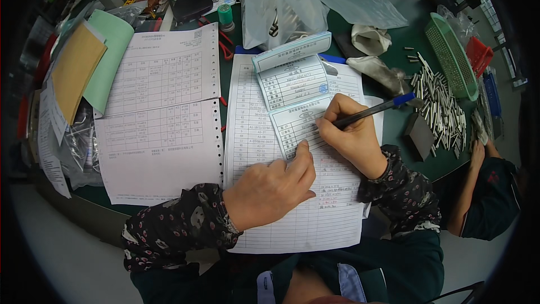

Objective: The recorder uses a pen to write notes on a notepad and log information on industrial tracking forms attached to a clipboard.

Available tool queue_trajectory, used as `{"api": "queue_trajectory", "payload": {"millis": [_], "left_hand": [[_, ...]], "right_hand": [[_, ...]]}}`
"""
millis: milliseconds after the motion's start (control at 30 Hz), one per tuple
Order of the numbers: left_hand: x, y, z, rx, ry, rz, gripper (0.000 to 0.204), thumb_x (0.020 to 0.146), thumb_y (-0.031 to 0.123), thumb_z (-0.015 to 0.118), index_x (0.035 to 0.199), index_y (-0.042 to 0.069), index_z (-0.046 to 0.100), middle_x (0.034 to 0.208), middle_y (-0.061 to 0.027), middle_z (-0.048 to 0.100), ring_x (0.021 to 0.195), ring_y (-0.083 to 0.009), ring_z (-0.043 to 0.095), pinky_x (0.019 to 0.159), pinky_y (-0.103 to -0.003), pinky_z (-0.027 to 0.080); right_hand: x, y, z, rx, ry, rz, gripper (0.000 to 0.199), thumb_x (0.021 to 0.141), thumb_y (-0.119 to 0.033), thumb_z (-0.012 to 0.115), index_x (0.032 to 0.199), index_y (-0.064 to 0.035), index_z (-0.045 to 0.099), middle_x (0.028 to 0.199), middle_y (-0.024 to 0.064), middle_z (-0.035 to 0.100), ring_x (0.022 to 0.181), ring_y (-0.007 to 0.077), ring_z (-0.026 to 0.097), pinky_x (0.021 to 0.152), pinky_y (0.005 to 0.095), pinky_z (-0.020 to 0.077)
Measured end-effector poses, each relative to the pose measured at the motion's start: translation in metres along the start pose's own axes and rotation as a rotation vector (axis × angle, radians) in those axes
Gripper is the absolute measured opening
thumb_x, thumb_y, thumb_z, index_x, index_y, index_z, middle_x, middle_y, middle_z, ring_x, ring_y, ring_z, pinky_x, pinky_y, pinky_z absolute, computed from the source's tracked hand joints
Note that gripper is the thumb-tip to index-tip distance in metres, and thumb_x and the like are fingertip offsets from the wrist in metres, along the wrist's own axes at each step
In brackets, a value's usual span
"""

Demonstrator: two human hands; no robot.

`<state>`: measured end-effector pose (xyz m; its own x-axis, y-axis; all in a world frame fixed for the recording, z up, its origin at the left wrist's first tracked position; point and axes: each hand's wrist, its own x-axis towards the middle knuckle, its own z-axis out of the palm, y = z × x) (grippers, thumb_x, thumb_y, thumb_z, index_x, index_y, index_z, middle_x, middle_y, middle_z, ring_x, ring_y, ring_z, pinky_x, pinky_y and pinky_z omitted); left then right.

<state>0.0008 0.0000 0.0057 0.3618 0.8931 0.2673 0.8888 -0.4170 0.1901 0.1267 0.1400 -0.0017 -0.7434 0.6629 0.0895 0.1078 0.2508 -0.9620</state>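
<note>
In my right hand (357, 138) is a dark pen (374, 111) with a blue end. Its tip is around the lower slip of a pad of pale blue-green label forms (304, 107), though my fingers hide the exact contact. Upper leaves of the pad are folded back, and one bears a small blue stamp. My left hand (270, 191) rests on the papers with its index fingertip at the slip's lower edge and the other fingers partly curled. Beneath the pad lies a ruled list sheet (298, 233) with printed and handwritten rows.
Left of the list lies a printed table form (160, 174), beside a green folder (112, 50) and a brown envelope (79, 73). Behind is a clear plastic bag (284, 8). Metal pins (441, 107), a dark block (419, 137) and a green basket (453, 56) are right. Another person's arm (469, 183) is far right.
</note>
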Motion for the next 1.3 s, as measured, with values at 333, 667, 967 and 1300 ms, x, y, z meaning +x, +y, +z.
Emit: {"api": "queue_trajectory", "payload": {"millis": [333,667,967,1300], "left_hand": [[-0.0007,0.0002,-0.0005,-0.017,-0.002,0.008,0.034,0.076,0.029,0.061,0.083,-0.003,0.054,0.111,-0.0209,0.052,0.053,-0.0092,0.047,0.04,-0.019,0.043],[0.0001,0.0,-0.0003,-0.027,0.001,0.002,0.034,0.076,0.029,0.061,0.085,-0.003,0.055,0.112,-0.0213,0.052,0.052,-0.0085,0.047,0.04,-0.019,0.042],[0.0007,0.0001,-0.0008,-0.033,-0.013,-0.004,0.034,0.075,0.029,0.062,0.086,-0.003,0.055,0.112,-0.0205,0.052,0.052,-0.0086,0.047,0.04,-0.019,0.043],[0.001,-0.0001,-0.0013,-0.028,-0.006,-0.003,0.034,0.074,0.028,0.062,0.086,-0.003,0.055,0.112,-0.0203,0.052,0.052,-0.0089,0.047,0.04,-0.019,0.043]], "right_hand": [[0.0007,-0.0015,0.0005,0.012,-0.01,0.026,0.018,0.073,-0.001,0.059,0.065,-0.0049,0.044,0.059,-0.0046,0.043,0.055,0.0013,0.034,0.049,0.0172,0.0276],[0.0005,-0.0018,0.0001,0.02,-0.008,0.04,0.018,0.072,0.0,0.059,0.065,-0.0048,0.043,0.059,-0.0045,0.042,0.055,0.0009,0.034,0.048,0.0174,0.0271],[0.0009,0.0022,-0.0006,-0.007,-0.019,0.0,0.017,0.073,0.0,0.058,0.065,-0.0044,0.043,0.058,-0.0045,0.043,0.054,0.0011,0.034,0.047,0.0174,0.0268],[0.0014,-0.0005,-0.0003,-0.014,-0.029,0.01,0.018,0.072,-0.001,0.059,0.065,-0.004,0.043,0.057,-0.0038,0.043,0.054,0.0016,0.035,0.047,0.0177,0.0274]]}}
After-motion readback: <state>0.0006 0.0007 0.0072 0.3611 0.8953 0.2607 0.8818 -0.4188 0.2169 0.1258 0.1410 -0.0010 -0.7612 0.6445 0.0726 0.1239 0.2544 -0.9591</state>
